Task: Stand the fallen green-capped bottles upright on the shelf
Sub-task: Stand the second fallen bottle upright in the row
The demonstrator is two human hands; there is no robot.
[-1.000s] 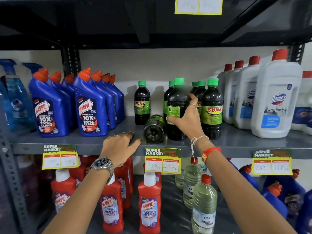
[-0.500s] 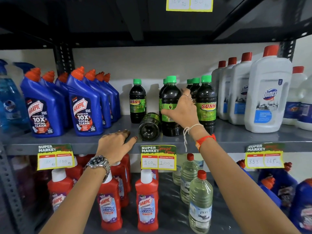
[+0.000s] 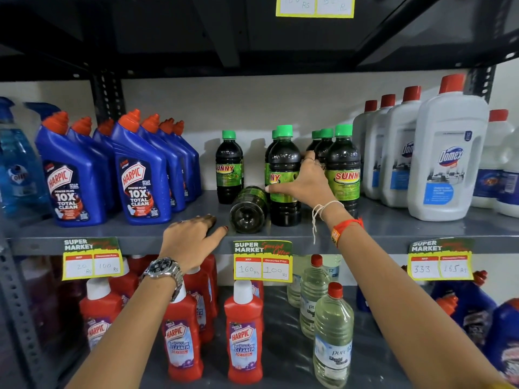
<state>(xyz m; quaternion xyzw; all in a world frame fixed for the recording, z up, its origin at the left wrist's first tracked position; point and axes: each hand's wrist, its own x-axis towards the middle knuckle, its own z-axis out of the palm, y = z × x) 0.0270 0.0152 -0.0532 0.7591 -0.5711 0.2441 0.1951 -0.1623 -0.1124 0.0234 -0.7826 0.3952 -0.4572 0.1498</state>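
Dark green-capped Sunny bottles stand on the grey middle shelf (image 3: 393, 226). One fallen bottle (image 3: 248, 210) lies on its side with its base toward me. My right hand (image 3: 304, 182) grips the upright bottle (image 3: 283, 164) just right of the fallen one, thumb across its label. Another upright bottle (image 3: 229, 167) stands alone at the left, and several more (image 3: 344, 164) stand at the right. My left hand (image 3: 193, 238) rests palm down on the shelf's front edge, left of the fallen bottle, holding nothing.
Blue Harpic bottles (image 3: 140, 175) crowd the shelf's left part and white Domex jugs (image 3: 446, 158) its right. Price tags (image 3: 262, 261) hang on the front edge. Red Harpic bottles (image 3: 244, 335) and clear bottles (image 3: 332, 335) stand on the shelf below. A dark shelf sits overhead.
My right hand keeps its grip on the upright bottle, which now stands slightly farther right. My left hand stays on the shelf edge.
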